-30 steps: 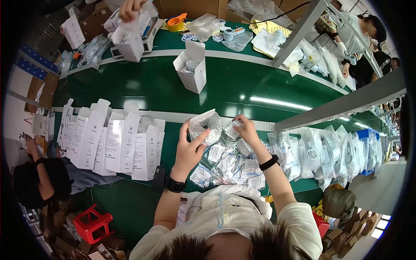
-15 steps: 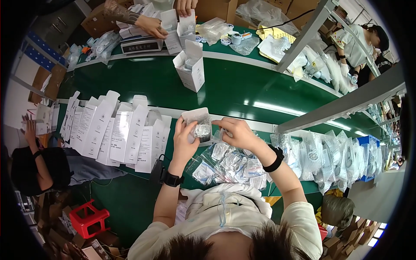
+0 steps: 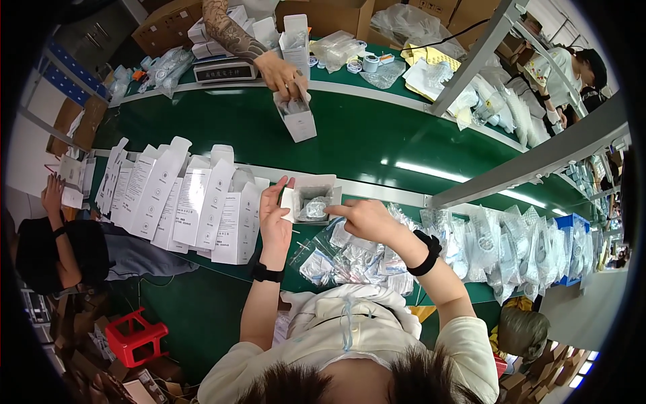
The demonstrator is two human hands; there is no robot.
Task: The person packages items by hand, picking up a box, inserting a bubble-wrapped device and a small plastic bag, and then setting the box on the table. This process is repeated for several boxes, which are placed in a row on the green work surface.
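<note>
My left hand [image 3: 275,219] holds a small open white carton [image 3: 304,195] by its left side, mouth turned toward me. A clear plastic bag with a small part [image 3: 314,208] sits in the carton's mouth. My right hand [image 3: 367,217] is at the carton's right side, fingers against the bag. Under both hands lies a heap of clear bagged parts [image 3: 353,254] on the green table.
A row of open white cartons [image 3: 182,198] stands to my left. Across the green conveyor belt [image 3: 377,135], another person's tattooed hand [image 3: 282,71] grips a white box [image 3: 296,114]. More bagged items [image 3: 511,242] pile at right under a metal rail. A seated person [image 3: 60,242] is at far left.
The carton has tipped so its mouth faces me, and the bag has gone from my fingers into it. The other person's hand has reached onto the belt and taken the white box.
</note>
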